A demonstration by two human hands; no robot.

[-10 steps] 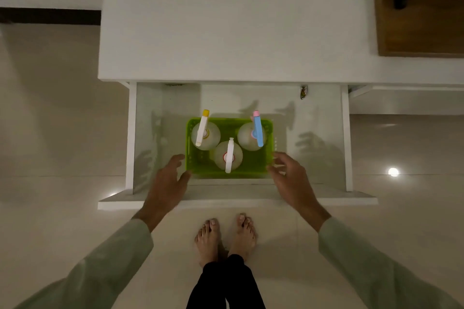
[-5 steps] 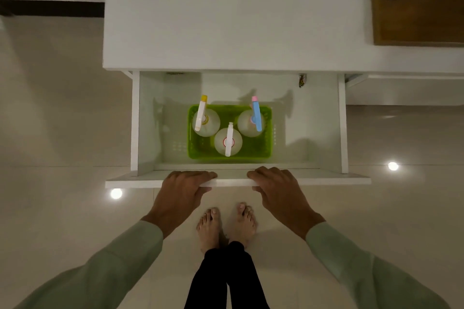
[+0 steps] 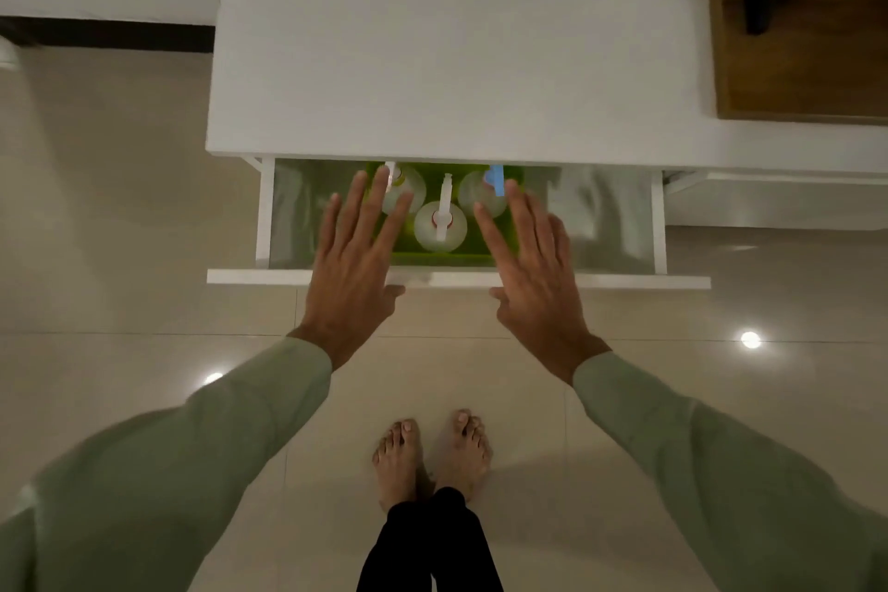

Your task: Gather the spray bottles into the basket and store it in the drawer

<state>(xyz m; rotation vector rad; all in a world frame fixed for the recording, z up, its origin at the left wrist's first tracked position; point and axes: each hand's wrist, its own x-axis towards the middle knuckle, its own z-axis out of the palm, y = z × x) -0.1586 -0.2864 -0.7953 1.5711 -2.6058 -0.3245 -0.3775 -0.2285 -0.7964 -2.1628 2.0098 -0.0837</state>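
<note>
A green basket (image 3: 442, 252) sits in the white drawer (image 3: 624, 281), which stands about half out from under the white cabinet top (image 3: 456, 39). Three clear spray bottles stand in the basket: one with a white nozzle (image 3: 441, 226) in front, one at back left (image 3: 406, 190) partly behind my fingers, and one with a blue nozzle (image 3: 485, 192) at back right. My left hand (image 3: 358, 255) and my right hand (image 3: 531, 260) are flat with fingers spread, palms over the drawer's front panel, fingers reaching above the basket. Neither hand holds anything.
Glossy beige floor tiles (image 3: 144, 279) surround the cabinet. My bare feet (image 3: 432, 452) stand just in front of the drawer. A dark wooden piece of furniture (image 3: 797, 39) is at the upper right.
The drawer has slid well in under the cabinet top, hiding the basket's back edge. My hands went from gripping the front panel to lying flat and spread over it.
</note>
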